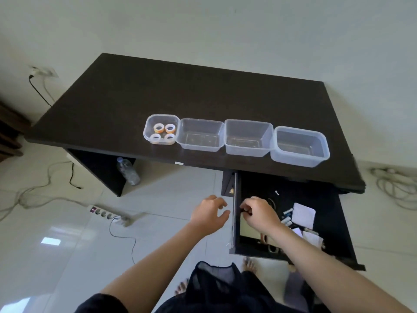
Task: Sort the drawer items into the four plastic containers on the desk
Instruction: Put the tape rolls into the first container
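Note:
Four clear plastic containers stand in a row on the dark desk (pixel 203 91). The leftmost container (pixel 147 132) holds several small tape rolls (pixel 164 132). The other three containers (pixel 200 147) (pixel 248 151) (pixel 300 162) look empty. Under the desk's right side the drawer (pixel 334 222) is pulled out. It holds batteries (pixel 286 219), white cards (pixel 303 214) and other small items. My right hand (pixel 261 214) is inside the drawer's left part, fingers pinched on a small dark item (pixel 244 211). My left hand (pixel 211 214) hovers just left of the drawer, fingers spread, holding nothing.
A water bottle (pixel 128 171) leans under the desk's left side. A power strip (pixel 106 214) and cables (pixel 33 195) lie on the tiled floor at the left, and a coiled cable (pixel 397 188) at the right. My feet (pixel 248 265) are below the drawer front.

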{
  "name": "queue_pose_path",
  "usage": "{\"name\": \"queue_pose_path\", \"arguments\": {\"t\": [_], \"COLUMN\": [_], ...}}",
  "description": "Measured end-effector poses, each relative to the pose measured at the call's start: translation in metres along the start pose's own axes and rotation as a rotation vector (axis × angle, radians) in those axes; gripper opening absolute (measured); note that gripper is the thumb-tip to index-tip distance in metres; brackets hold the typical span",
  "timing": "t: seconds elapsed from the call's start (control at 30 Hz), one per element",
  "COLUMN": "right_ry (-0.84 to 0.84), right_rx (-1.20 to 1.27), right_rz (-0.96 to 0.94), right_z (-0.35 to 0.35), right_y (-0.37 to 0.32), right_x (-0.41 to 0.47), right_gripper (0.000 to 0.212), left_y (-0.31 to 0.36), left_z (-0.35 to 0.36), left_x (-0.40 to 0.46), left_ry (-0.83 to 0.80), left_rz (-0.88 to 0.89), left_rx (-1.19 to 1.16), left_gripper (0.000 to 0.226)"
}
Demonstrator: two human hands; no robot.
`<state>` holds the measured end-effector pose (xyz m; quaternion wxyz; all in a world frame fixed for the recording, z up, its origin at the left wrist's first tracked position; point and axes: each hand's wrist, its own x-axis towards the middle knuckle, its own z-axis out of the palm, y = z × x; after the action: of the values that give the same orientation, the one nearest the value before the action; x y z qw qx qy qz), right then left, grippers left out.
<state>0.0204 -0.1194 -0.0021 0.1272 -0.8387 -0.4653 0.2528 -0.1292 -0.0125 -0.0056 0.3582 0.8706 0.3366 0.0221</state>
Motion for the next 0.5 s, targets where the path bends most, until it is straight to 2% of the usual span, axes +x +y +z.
{"name": "queue_pose_path", "arguments": {"t": [0.23,0.4,0.5], "right_ry": [-0.101,-0.271,-0.326], "right_rx": [-0.009,-0.061,-0.109], "right_rz": [0.092,0.106,0.089], "right_z": [-0.008,0.014,0.025], "right_y": [0.106,0.16,0.177], "right_x": [-0.006,-0.008,-0.005], "right_gripper": [0.021,0.037,0.049], "left_y": [0.056,0.064,0.059], "left_z": [0.073,0.121,0.135], "left_x": [0.037,0.055,0.064], "left_ry": [-0.107,-0.242,-0.251], "left_rz": [-0.052,-0.176,-0.297], "left_rx": [-0.128,-0.107,-0.096], "left_gripper": [0.032,0.045,0.051]}}
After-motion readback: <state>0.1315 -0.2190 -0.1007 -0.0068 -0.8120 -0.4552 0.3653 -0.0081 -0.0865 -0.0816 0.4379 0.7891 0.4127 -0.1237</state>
